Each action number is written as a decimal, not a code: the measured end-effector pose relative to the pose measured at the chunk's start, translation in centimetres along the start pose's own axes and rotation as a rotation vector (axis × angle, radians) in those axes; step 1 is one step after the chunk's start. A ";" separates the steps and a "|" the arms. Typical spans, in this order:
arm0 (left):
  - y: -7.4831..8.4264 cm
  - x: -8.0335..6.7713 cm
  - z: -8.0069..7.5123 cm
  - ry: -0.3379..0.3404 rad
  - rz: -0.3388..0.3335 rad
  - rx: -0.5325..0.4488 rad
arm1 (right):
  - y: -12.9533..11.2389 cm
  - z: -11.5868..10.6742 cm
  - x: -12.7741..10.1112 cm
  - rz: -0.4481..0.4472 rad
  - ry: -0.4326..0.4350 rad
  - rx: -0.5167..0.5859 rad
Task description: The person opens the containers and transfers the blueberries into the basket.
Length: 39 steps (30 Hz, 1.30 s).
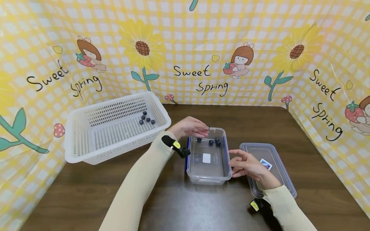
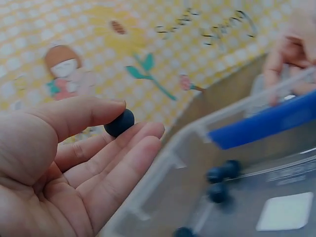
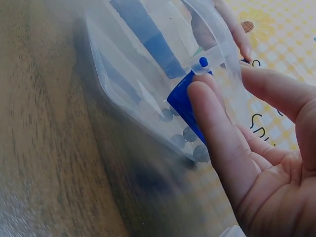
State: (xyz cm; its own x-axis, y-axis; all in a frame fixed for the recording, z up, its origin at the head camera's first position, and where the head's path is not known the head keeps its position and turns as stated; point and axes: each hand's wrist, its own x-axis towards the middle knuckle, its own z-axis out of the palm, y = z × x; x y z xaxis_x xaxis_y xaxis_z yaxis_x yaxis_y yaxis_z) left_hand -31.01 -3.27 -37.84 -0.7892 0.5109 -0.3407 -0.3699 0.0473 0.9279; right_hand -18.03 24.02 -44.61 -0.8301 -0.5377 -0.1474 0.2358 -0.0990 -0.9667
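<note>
My left hand (image 1: 191,127) hovers at the far left corner of a clear plastic food container (image 1: 199,168). In the left wrist view, its thumb and fingers pinch a dark blueberry (image 2: 120,123) beside the container's wall. Several blueberries (image 1: 217,142) lie on the container's floor, mostly toward the far end. On the container's right side, my right hand (image 1: 249,165) rests its extended fingertips against the wall. The right wrist view has one finger lying along a blue side latch (image 3: 183,101) and another at the rim.
A white perforated basket (image 1: 115,144) holding several blueberries (image 1: 148,119) stands at the back left. To the right, partly under my right hand, lies a clear lid (image 1: 276,155) with a blue-edged sticker. A yellow checked cloth (image 1: 185,41) hangs behind the wooden table (image 1: 95,189).
</note>
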 end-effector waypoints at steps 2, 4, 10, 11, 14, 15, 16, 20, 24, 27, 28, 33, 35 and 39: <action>0.6 -0.5 -1.2 0.024 0.027 -0.026 | -0.1 0.0 0.0 0.006 0.007 -0.002; 1.2 -1.0 -2.5 0.055 0.054 -0.028 | -0.1 0.0 0.0 0.006 0.010 -0.005; 3.0 -2.8 -7.4 0.187 0.113 -0.073 | 0.0 0.0 0.1 0.013 0.016 -0.017; 3.2 -3.2 -8.3 0.215 0.116 -0.096 | 0.0 0.0 0.1 0.015 0.018 -0.018; 3.8 -4.4 -10.9 0.277 0.114 -0.157 | 0.1 0.0 0.2 0.015 0.019 -0.019; 3.9 -4.8 -11.7 0.298 0.113 -0.182 | 0.1 0.0 0.2 0.016 0.019 -0.019; 3.9 -5.2 -12.5 0.317 0.115 -0.202 | 0.1 -0.1 0.2 0.017 0.019 -0.020; 3.9 -6.6 -15.5 0.374 0.131 -0.271 | 0.1 -0.1 0.2 0.020 0.016 -0.023; 3.4 -7.8 -17.9 0.439 0.125 -0.315 | 0.0 -0.2 0.2 0.024 0.015 -0.023; 2.8 -8.5 -19.2 0.503 0.115 -0.332 | -0.1 -0.2 0.2 0.029 0.023 -0.028; 2.6 -8.7 -19.6 0.524 0.113 -0.338 | -0.1 -0.2 0.2 0.030 0.025 -0.030; 1.8 -9.0 -20.9 0.608 0.088 -0.317 | -0.1 -0.2 0.1 0.027 0.025 -0.030; 1.7 -9.0 -21.0 0.625 0.069 -0.302 | 0.0 -0.2 0.1 0.024 0.024 -0.025; 1.6 -9.0 -21.0 0.647 0.043 -0.320 | 0.1 -0.2 0.1 0.022 0.025 -0.024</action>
State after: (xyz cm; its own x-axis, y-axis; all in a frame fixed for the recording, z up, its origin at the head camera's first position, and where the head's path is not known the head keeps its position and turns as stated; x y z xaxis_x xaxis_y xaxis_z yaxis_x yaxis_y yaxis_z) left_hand -34.82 -25.84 -36.48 -0.9018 -0.1090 -0.4181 -0.3789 -0.2655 0.8865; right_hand -18.21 24.07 -44.78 -0.8371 -0.5188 -0.1733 0.2421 -0.0674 -0.9679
